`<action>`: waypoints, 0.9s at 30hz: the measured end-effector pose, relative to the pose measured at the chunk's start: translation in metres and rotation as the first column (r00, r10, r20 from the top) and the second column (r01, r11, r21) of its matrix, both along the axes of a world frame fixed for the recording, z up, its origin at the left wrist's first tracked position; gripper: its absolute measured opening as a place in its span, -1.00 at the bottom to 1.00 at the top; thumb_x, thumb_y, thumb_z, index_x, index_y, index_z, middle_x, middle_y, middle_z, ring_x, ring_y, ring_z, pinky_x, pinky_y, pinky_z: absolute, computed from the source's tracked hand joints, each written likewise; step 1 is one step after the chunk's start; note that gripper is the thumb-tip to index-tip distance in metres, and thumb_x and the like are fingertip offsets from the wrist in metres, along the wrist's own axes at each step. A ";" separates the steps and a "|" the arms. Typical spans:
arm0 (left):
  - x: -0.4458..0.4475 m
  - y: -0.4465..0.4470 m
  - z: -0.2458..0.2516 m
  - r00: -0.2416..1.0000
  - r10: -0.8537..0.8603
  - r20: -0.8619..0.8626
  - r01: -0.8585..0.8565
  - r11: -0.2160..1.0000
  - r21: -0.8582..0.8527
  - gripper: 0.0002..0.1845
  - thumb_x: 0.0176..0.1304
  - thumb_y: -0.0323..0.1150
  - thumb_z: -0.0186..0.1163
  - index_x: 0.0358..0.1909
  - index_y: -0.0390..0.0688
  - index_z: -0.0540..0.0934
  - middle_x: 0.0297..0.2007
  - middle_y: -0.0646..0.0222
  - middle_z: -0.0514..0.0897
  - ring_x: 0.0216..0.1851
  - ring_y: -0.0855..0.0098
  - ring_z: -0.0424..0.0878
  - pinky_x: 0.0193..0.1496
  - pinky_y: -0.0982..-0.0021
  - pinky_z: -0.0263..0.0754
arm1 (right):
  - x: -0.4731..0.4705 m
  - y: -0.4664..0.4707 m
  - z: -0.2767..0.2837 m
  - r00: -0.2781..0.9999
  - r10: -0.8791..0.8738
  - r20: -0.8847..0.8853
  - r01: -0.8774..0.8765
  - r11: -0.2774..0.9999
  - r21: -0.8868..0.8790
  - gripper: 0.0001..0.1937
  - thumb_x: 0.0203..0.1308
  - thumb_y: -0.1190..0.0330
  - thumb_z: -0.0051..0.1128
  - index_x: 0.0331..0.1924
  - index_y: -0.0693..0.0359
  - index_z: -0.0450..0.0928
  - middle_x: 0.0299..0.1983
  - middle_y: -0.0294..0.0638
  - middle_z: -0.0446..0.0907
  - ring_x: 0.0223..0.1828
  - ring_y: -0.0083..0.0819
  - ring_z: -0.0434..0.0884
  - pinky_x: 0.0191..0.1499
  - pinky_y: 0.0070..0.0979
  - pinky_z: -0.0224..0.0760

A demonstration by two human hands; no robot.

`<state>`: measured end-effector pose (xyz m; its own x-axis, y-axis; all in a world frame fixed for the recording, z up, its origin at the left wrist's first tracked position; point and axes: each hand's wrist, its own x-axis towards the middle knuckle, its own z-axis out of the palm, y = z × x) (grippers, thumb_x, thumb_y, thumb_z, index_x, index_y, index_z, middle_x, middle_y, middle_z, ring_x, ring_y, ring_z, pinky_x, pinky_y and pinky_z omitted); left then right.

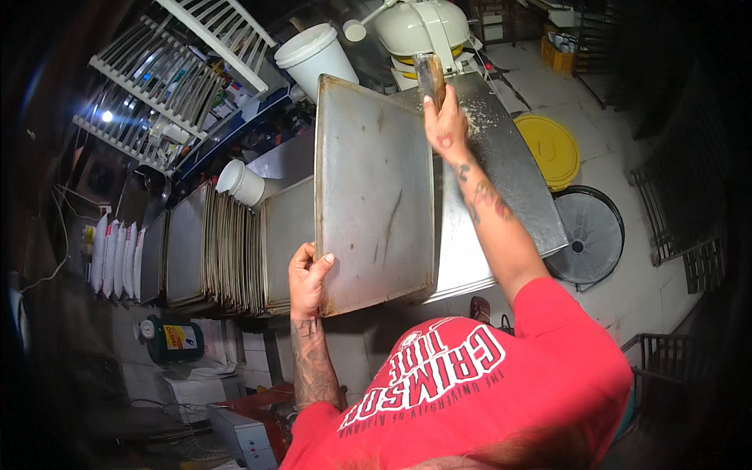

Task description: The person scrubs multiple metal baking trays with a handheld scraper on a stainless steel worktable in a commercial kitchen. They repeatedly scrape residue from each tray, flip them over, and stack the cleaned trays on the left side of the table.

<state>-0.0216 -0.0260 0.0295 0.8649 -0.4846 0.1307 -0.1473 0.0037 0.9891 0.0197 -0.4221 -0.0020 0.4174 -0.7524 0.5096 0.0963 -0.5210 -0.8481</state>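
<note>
A large metal baking tray [376,200] with brown-stained edges is tilted up before me. My left hand [306,279] grips its left edge near the lower corner, thumb over the face. Beyond the tray's upper right edge, my right hand [445,123] holds a bench scraper [430,76] with a worn metal blade and wooden grip. Pale crumbs [479,117] lie scattered on the metal tabletop [517,188] beside that hand. Dark scratches and small spots mark the tray's face.
Many similar trays [232,252] stand on edge at the left, beside white packets [114,255]. A white lidded bucket [317,56] and a cream machine [420,26] are at the back. A yellow lid [546,151] and a round fan [581,235] are right of the table.
</note>
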 end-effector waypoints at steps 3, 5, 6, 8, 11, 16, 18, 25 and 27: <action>-0.003 -0.006 0.001 0.999 -0.038 -0.002 0.038 0.999 -0.008 -0.73 0.34 -0.50 0.39 -0.40 -0.07 0.47 -0.33 0.64 0.50 -0.30 0.72 0.33 -0.16 0.58 0.25 | 0.008 0.023 -0.011 0.999 0.027 -0.028 -0.032 0.973 -0.229 -0.66 0.46 0.21 0.11 0.18 0.18 0.42 -0.17 0.20 0.72 -0.09 0.27 0.72 -0.04 0.09 0.58; 0.006 -0.020 0.004 0.997 -0.076 -0.016 0.075 0.997 -0.036 -0.73 0.34 -0.50 0.39 -0.40 -0.07 0.46 -0.33 0.65 0.50 -0.30 0.72 0.34 -0.15 0.58 0.27 | 0.030 -0.011 -0.027 0.980 0.013 -0.197 -0.067 0.960 -0.270 -0.61 0.48 0.19 0.08 0.24 0.21 0.40 -0.16 0.20 0.73 -0.10 0.27 0.74 -0.03 0.06 0.60; 0.009 -0.021 0.004 0.999 -0.046 -0.014 0.046 0.999 -0.019 -0.73 0.34 -0.51 0.38 -0.41 -0.07 0.47 -0.34 0.65 0.50 -0.31 0.73 0.33 -0.16 0.58 0.27 | 0.032 -0.022 -0.022 0.929 -0.032 -0.370 0.022 0.999 -0.030 -0.61 0.47 0.23 0.07 0.25 0.22 0.40 -0.13 0.23 0.73 -0.07 0.29 0.73 -0.02 0.07 0.60; 0.008 -0.011 -0.001 1.000 -0.010 0.002 0.010 1.000 -0.028 -0.73 0.33 -0.48 0.40 -0.41 -0.08 0.46 -0.35 0.65 0.49 -0.32 0.71 0.32 -0.17 0.56 0.27 | 0.015 -0.005 0.000 0.982 -0.056 -0.182 0.063 0.998 0.031 -0.61 0.45 0.24 0.08 0.24 0.23 0.41 -0.09 0.24 0.71 -0.03 0.31 0.70 0.00 0.11 0.57; 0.004 -0.015 -0.002 0.995 0.017 0.102 -0.028 0.994 0.107 -0.71 0.31 -0.40 0.43 -0.41 -0.08 0.45 -0.36 0.65 0.46 -0.30 0.68 0.31 -0.16 0.54 0.28 | -0.010 0.045 0.003 0.997 -0.066 -0.033 0.061 0.991 -0.115 -0.57 0.44 0.24 0.12 0.28 0.24 0.41 -0.04 0.24 0.69 0.01 0.29 0.68 0.01 0.12 0.56; 0.015 -0.034 -0.004 1.000 0.022 -0.019 -0.023 0.998 -0.065 -0.78 0.34 -0.42 0.41 -0.36 -0.11 0.51 -0.36 0.65 0.49 -0.31 0.72 0.33 -0.18 0.59 0.26 | -0.033 -0.003 -0.085 0.936 0.133 -0.325 -0.084 0.984 0.160 -0.59 0.41 0.28 0.18 0.22 0.35 0.51 0.03 0.14 0.71 -0.02 0.03 0.75 0.11 -0.10 0.60; 0.023 -0.030 -0.017 1.000 0.013 -0.005 -0.013 0.999 -0.038 -0.86 0.36 -0.46 0.36 -0.32 -0.14 0.56 -0.37 0.65 0.49 -0.32 0.73 0.34 -0.18 0.59 0.28 | -0.057 0.020 -0.090 0.992 0.001 -0.127 0.035 0.958 0.283 -0.54 0.45 0.24 0.15 0.27 0.38 0.44 0.05 0.19 0.69 0.01 0.03 0.73 0.15 -0.11 0.61; 0.005 -0.097 -0.009 0.871 -0.086 0.483 -0.004 0.983 0.182 -0.76 0.29 -0.51 0.29 -0.02 -0.31 0.68 -0.27 0.38 0.60 -0.30 0.41 0.56 -0.16 0.42 0.48 | -0.124 0.083 -0.184 0.930 0.092 -0.355 0.099 0.869 0.486 -0.52 0.32 0.33 0.23 0.27 0.34 0.46 0.10 0.14 0.68 0.08 0.04 0.71 0.20 -0.08 0.53; -0.025 -0.101 -0.034 0.712 -0.163 0.683 -0.140 0.920 0.365 -0.71 0.21 -0.52 0.29 -0.01 -0.28 0.64 -0.09 0.21 0.63 -0.26 0.16 0.64 -0.09 0.30 0.53 | -0.175 0.056 -0.162 0.901 0.179 -0.396 0.127 0.763 0.634 -0.48 0.33 0.37 0.24 0.33 0.37 0.43 0.15 0.00 0.64 0.15 -0.15 0.64 0.23 -0.15 0.51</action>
<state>-0.0469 -0.1272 -0.0042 0.5936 -0.6331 0.4967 -0.7862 -0.3244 0.5261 -0.1550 -0.3657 -0.1642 0.4919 -0.8161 -0.3033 -0.3317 0.1465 -0.9319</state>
